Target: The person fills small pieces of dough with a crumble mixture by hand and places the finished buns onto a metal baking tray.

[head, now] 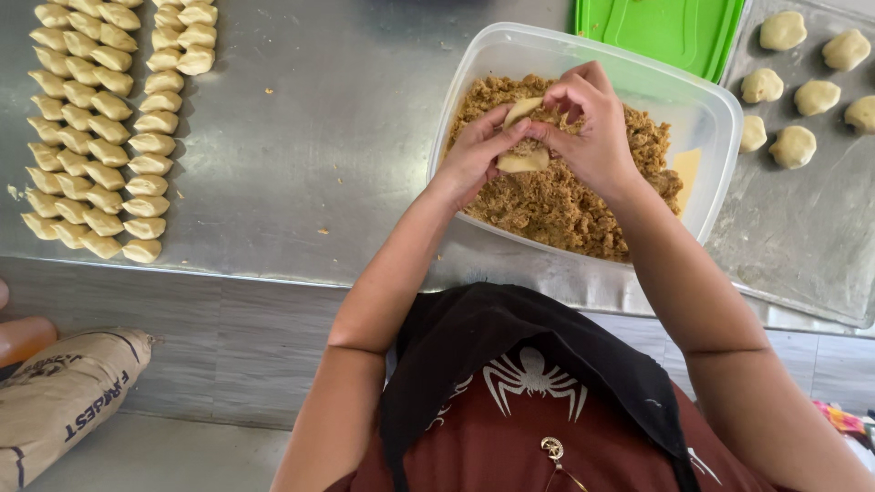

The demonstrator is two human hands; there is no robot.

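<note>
Over the clear rectangular plastic tub (720,128) of brown crumbly filling (565,196), both hands meet around one pale folded piece of dough (522,159). The left hand (474,157) cups the dough from the left with its fingers curled under it, and the right hand (594,123) comes over from the right, its thumb and fingertips pinched on the upper edge of the piece. Both hands are closed on the dough, which hangs just above the filling, near the middle of the tub. The visible part of the dough is a curved strip; its long axis runs from the lower left, by the left palm, up toward the top right under the right fingers, so the open, unpinched end faces the far side of the tub.

A small pale yellow scraper-like card (686,169) leans inside the tub's right wall. Behind the tub lies a bright green plastic lid (665,32). To the right, a grey metal baking tray (811,219) carries round pale dough balls (791,146), spaced apart. Far to the left on the steel table (310,155), finished crescent-shaped pastries (100,137) lie in tight rows. Below the table's edge a brown paper sack (64,401) lies on its side
</note>
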